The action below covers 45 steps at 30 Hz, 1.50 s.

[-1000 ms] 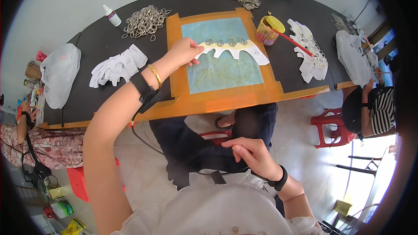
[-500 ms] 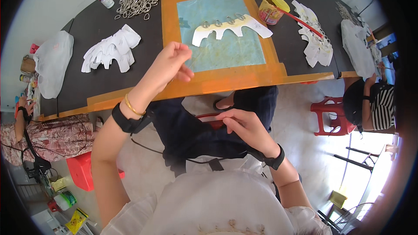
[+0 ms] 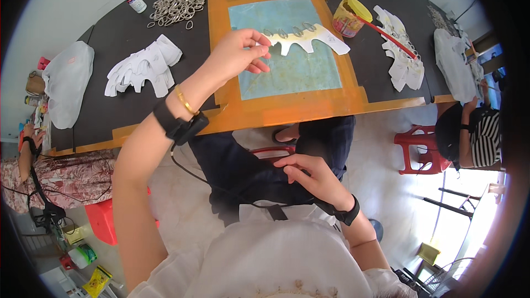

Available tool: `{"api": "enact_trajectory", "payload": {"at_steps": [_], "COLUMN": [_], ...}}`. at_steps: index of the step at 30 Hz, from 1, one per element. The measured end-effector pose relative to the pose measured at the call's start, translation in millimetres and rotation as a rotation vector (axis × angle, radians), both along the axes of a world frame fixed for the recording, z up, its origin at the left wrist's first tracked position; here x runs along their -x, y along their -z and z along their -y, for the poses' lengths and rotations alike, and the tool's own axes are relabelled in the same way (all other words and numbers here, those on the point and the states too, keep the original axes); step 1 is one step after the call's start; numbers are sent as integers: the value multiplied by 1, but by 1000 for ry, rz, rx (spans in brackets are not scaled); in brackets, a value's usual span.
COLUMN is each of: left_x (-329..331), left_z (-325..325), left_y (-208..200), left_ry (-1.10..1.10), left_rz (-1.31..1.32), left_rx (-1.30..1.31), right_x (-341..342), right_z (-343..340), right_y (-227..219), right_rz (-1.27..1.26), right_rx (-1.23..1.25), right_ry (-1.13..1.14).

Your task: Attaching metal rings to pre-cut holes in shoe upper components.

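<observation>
My left hand (image 3: 242, 52) hovers over the left end of a white scalloped card piece (image 3: 324, 41) and hides that end. Its fingers are bent but apart, and I see nothing in them. Several metal oval rings (image 3: 297, 31) stand in a row along the card's yellowish upper edge. The card lies on a blue-green sheet (image 3: 292, 77) framed with orange tape (image 3: 265, 111). Over my lap is my right hand (image 3: 314, 176), thumb and index finger slightly apart, with nothing visible between them.
A pile of metal rings (image 3: 179, 5) and a white bottle (image 3: 133, 0) lie at the back left. Nearer is a stack of white card pieces (image 3: 144, 69). On the right stand a yellow tub (image 3: 349, 19) with a red stick (image 3: 389, 36) and more ringed cards (image 3: 406, 69).
My left hand has moved up and right, from beside the card to over its left end. The right hand stays over my lap. The view has shifted slightly.
</observation>
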<state>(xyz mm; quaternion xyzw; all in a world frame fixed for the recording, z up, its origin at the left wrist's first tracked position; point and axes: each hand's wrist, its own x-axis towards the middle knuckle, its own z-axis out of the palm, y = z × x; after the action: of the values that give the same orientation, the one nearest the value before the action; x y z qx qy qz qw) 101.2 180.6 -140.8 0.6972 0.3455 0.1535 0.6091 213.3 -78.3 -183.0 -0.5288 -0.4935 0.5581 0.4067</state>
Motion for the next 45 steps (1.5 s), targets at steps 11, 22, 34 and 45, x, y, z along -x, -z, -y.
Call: {"api": "enact_trajectory", "payload": {"at_steps": [11, 22, 34, 45], "left_x": [51, 50, 8, 10], "left_z": [145, 174, 168, 172], "left_y": [20, 88, 80, 80], "left_ry": [-111, -237, -180, -187], "left_rz": [135, 359, 560, 592], "left_rx": [243, 815, 1151, 1183], "right_x": [2, -10, -29, -12], "right_z": [-23, -13, 4, -6], "right_y": [18, 14, 25, 17], "right_rz": [-443, -313, -254, -76], "right_rx": [60, 29, -16, 9], "right_ry": [336, 437, 478, 554]}}
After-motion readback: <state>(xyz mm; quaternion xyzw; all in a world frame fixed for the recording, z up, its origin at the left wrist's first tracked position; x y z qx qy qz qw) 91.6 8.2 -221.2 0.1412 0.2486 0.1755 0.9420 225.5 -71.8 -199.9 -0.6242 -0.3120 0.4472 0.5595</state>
